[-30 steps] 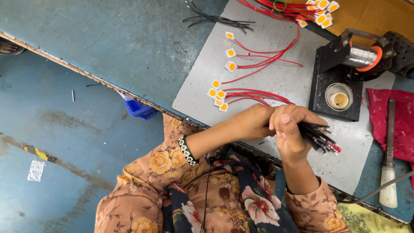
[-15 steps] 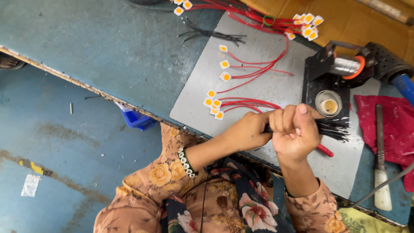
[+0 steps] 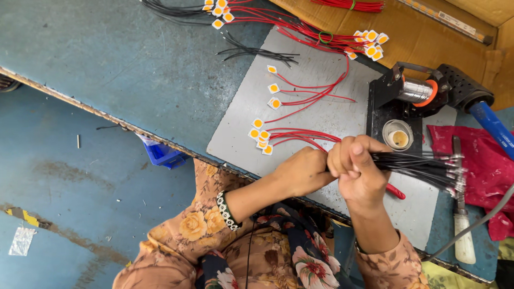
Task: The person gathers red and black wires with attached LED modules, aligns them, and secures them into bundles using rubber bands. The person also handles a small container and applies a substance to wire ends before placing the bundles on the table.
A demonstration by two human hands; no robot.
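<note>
Both my hands grip one bundle of thin black wires (image 3: 423, 167) over the grey mat (image 3: 321, 107). My left hand (image 3: 302, 171) closes around the near end of the bundle. My right hand (image 3: 360, 170) clamps it just beside, thumb on top. The bare wire tips fan out to the right, past the mat's edge. Small square yellow-and-white chips on red wires (image 3: 262, 140) lie on the mat just left of my hands. A red-handled tool (image 3: 395, 191) lies under my right hand.
A black solder stand with a wire spool (image 3: 415, 91) and a round tin (image 3: 399, 138) sits right of the mat. A red cloth (image 3: 482, 166) and a white-handled tool (image 3: 463, 235) lie at the right. More red-wired chips (image 3: 367, 45) and loose black wires (image 3: 257, 52) lie farther back.
The black wire bundle has slid out to the right and shows longer past my right hand. Both hands stay together, gripping it.
</note>
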